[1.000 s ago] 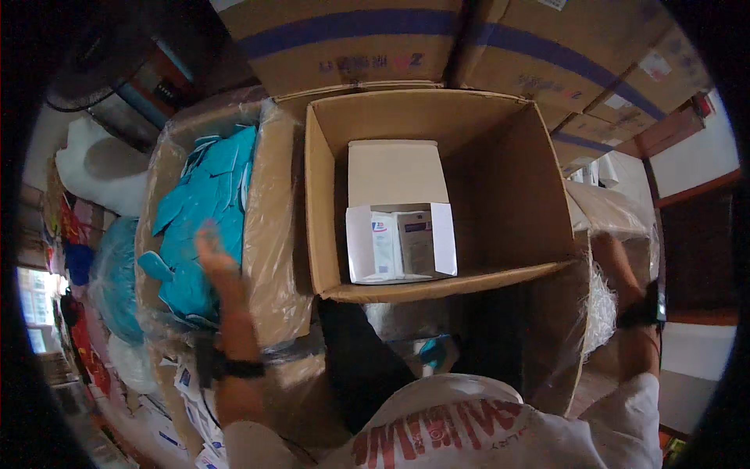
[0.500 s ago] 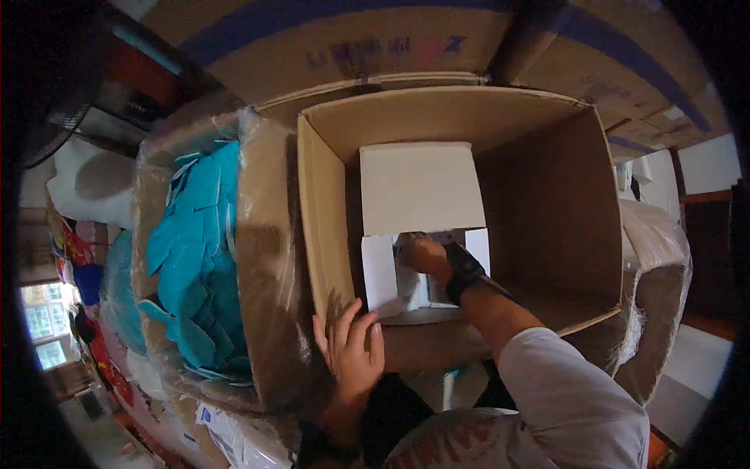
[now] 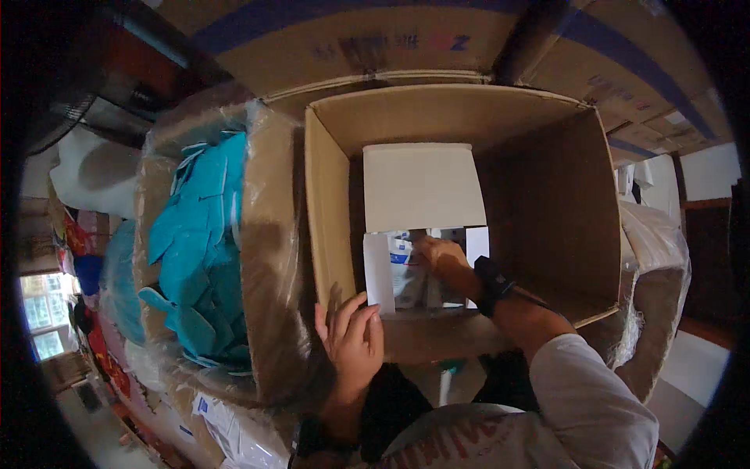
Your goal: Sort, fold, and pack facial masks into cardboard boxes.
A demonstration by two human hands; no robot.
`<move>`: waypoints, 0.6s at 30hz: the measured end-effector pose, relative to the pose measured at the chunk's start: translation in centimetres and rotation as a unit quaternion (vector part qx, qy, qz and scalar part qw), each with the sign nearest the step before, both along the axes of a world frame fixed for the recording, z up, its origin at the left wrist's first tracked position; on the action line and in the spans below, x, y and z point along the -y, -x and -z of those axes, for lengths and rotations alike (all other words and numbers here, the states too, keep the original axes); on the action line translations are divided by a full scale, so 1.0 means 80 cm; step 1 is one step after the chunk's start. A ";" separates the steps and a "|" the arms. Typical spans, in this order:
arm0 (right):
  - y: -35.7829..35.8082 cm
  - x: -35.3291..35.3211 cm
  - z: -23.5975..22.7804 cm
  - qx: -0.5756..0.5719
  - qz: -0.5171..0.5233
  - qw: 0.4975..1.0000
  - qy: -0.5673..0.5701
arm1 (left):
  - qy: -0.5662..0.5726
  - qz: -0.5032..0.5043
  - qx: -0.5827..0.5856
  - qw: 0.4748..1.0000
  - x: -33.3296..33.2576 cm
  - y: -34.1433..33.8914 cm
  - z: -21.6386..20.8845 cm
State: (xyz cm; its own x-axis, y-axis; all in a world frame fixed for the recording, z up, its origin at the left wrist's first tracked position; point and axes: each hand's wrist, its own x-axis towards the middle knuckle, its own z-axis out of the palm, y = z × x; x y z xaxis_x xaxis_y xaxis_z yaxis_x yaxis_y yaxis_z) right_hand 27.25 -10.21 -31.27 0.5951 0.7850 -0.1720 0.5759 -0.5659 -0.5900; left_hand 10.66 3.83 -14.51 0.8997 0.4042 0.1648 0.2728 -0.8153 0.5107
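A white carton (image 3: 422, 187) with raised flaps stands inside a large brown cardboard box (image 3: 539, 117). My right hand (image 3: 447, 262), with a dark band on its wrist, reaches into the carton's opening. Its fingers are curled, and what they grip, if anything, is hidden. Just left of them lie clear plastic packets (image 3: 404, 270) with white and blue print. My left hand (image 3: 351, 340) is on the near left rim of the brown box, fingers stretched and apart, its tips by the carton's left side flap (image 3: 380, 270).
To the left stands a plastic-lined box (image 3: 273, 313) full of teal flat pieces (image 3: 199, 250). Large brown cartons (image 3: 375, 39) are stacked behind. A plastic-wrapped box (image 3: 656, 258) stands at the right, and a white plastic package (image 3: 230, 430) lies at lower left.
My right hand has shifted right inside the carton, and the printed packets now show beside it. My left hand stays by the near left rim.
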 end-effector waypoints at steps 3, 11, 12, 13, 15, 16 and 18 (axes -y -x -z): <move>0.008 0.001 -0.031 0.000 -0.007 1.000 0.029 | -0.010 -0.003 0.016 1.000 0.002 0.004 0.002; 0.021 0.009 -0.028 0.046 -0.105 0.993 0.035 | -0.017 -0.001 0.062 0.998 0.005 0.008 0.006; 0.024 0.012 -0.030 -0.021 -0.043 0.999 -0.006 | -0.014 0.000 0.063 0.998 0.006 0.008 0.005; 0.026 0.012 -0.043 -0.088 0.016 0.995 -0.046 | -0.014 0.000 0.067 0.998 0.006 0.009 0.003; 0.026 0.013 -0.065 -0.231 0.095 0.962 -0.108 | -0.012 0.000 0.071 0.997 0.006 0.012 -0.001; 0.015 0.018 -0.074 -0.304 0.113 0.937 -0.128 | -0.008 -0.003 0.075 0.997 0.006 0.013 -0.002; -0.008 0.032 -0.092 -0.446 0.151 0.867 -0.166 | -0.001 -0.004 0.081 0.997 0.006 0.013 -0.003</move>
State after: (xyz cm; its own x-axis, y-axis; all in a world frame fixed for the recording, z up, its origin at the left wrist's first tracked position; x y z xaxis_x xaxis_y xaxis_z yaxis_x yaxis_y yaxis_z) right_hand 27.86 -12.80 -23.93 0.5290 0.7113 -0.4629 -0.3370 -0.3245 -0.8838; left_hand 9.62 3.36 -14.25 0.8585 0.4101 0.3079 0.1931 -0.8147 0.5468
